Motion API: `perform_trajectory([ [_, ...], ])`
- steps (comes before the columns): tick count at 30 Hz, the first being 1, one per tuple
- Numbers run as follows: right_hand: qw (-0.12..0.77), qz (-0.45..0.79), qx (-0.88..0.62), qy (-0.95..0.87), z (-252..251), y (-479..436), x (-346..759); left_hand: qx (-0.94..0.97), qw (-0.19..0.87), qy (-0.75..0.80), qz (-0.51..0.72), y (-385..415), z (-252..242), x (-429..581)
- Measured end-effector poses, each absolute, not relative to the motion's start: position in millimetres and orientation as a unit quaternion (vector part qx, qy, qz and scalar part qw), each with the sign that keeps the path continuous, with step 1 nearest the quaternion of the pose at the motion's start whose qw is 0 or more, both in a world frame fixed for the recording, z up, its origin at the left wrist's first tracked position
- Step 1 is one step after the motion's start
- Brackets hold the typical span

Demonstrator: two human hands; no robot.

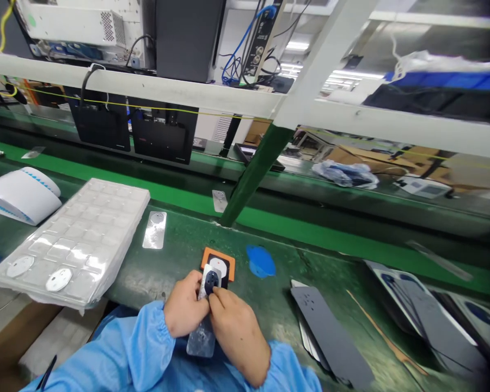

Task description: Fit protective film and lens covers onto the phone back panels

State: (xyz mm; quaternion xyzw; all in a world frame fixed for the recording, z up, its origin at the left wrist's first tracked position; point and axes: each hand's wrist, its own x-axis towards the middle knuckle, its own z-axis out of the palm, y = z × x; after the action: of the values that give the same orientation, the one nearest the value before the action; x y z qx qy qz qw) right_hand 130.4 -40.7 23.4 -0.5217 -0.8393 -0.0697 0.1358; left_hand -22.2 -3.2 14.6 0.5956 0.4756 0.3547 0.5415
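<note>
- Gripping a narrow silvery panel (200,345) by its edge, the left hand (187,305) has its fingers closed on it, near six o'clock of the orange fixture (231,269) on the tabletop (277,305).
- Right hand (239,332): fingers bunched at the panel's dark oval piece (211,282); whether pinching or pressing, I cannot tell.
- Work on this panel looks under way, its oval not yet let go.
- From the hands, two discs (59,280) sit in the tray (118,204) toward ten o'clock; a grey panel (330,332) lies toward four, finished or waiting unclear.
</note>
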Motion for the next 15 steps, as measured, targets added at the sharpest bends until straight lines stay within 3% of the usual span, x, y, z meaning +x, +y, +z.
perform_trajectory([
  [8,0.124,-0.017,-0.505,-0.854,35,-25,137,0.567,0.588,0.450,0.361,1,6,-16],
  [15,0.172,0.211,-0.552,-0.788,64,26,204,0.447,0.698,0.418,0.371,0,2,-15],
])
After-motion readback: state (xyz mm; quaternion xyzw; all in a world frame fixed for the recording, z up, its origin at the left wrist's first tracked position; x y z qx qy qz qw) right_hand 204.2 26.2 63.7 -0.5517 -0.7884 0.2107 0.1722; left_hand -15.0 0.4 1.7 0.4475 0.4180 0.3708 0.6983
